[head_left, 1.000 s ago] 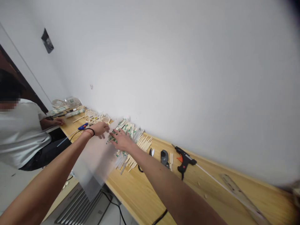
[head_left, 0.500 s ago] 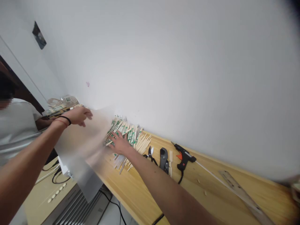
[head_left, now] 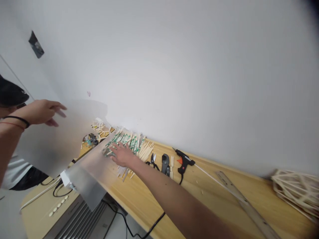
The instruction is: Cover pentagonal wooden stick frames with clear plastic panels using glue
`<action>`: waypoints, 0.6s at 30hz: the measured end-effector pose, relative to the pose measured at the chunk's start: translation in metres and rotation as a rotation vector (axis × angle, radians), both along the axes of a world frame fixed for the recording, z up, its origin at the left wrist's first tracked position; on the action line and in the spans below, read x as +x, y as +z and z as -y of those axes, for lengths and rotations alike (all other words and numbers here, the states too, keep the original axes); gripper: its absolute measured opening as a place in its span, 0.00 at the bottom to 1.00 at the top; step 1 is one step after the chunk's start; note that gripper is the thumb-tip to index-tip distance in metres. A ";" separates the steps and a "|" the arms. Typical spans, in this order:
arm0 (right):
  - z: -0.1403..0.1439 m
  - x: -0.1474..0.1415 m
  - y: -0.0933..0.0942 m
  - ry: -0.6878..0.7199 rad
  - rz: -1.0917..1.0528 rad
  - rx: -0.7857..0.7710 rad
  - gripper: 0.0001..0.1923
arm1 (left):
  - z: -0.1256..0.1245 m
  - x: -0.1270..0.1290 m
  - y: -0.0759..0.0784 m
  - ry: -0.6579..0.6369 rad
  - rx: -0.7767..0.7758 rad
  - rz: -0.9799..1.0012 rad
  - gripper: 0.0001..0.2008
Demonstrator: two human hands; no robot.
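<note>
My left hand (head_left: 46,112) is raised at the left, its fingers partly seen through a large translucent plastic sheet (head_left: 87,126), which it grips. The sheet curves up from the table and hangs over the front edge. My right hand (head_left: 122,155) lies with spread fingers at the sheet's right side, over a pile of chopsticks (head_left: 145,151), some in green-and-white paper wrappers. Just right of this hand lie black-handled pruning shears (head_left: 154,157) and a dark grey cutter-like tool (head_left: 165,162).
A black glue gun (head_left: 184,159) with a white glue stick, a long ruler-like bar (head_left: 245,202) and a lattice of sticks (head_left: 296,191) lie on the wooden table (head_left: 139,196). A person in a black cap (head_left: 12,93) is at the left, above a beige heater-like appliance (head_left: 50,215).
My left hand has moved left and slightly up, and the sheet rises with it. My right hand stays by the chopsticks. The view has shifted right, showing the stick lattice.
</note>
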State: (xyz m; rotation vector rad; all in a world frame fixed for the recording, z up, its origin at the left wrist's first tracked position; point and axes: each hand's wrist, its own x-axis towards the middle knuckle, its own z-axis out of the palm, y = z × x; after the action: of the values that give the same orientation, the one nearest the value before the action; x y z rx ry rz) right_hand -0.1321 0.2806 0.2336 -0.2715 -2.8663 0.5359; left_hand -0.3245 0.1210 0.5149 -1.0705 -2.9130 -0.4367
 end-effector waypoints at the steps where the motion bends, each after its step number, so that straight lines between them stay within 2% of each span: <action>1: 0.002 0.008 0.002 0.002 -0.014 0.000 0.30 | 0.003 0.005 0.004 0.001 0.028 0.010 0.25; 4: 0.012 0.044 0.006 0.005 -0.067 -0.011 0.29 | 0.010 0.025 0.014 -0.021 0.137 0.065 0.24; 6: 0.023 0.079 0.007 0.009 -0.108 -0.020 0.27 | 0.011 0.041 0.016 -0.057 0.216 0.107 0.23; 8: 0.036 0.123 0.006 0.020 -0.148 -0.028 0.22 | 0.009 0.056 0.013 -0.112 0.270 0.140 0.25; 10: 0.051 0.174 0.002 0.031 -0.166 -0.041 0.17 | 0.003 0.069 0.004 -0.163 0.304 0.169 0.27; 12: 0.066 0.229 -0.004 -0.005 -0.187 -0.073 0.16 | -0.007 0.083 -0.012 -0.242 0.333 0.218 0.26; 13: 0.072 0.257 -0.008 -0.056 -0.246 -0.143 0.15 | -0.014 0.091 -0.022 -0.332 0.340 0.256 0.26; 16: 0.092 0.338 -0.022 -0.307 -0.371 -0.255 0.15 | -0.046 0.123 -0.060 -0.556 0.322 0.417 0.28; 18: 0.104 0.389 -0.031 -0.475 -0.422 -0.299 0.15 | -0.072 0.154 -0.090 -0.683 0.223 0.526 0.30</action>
State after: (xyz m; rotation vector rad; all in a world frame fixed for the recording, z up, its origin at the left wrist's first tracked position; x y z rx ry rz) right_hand 0.2566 0.1764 0.2025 -0.7609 -2.2073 0.8047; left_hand -0.1704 0.1929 0.4251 -2.1679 -2.6646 -1.1752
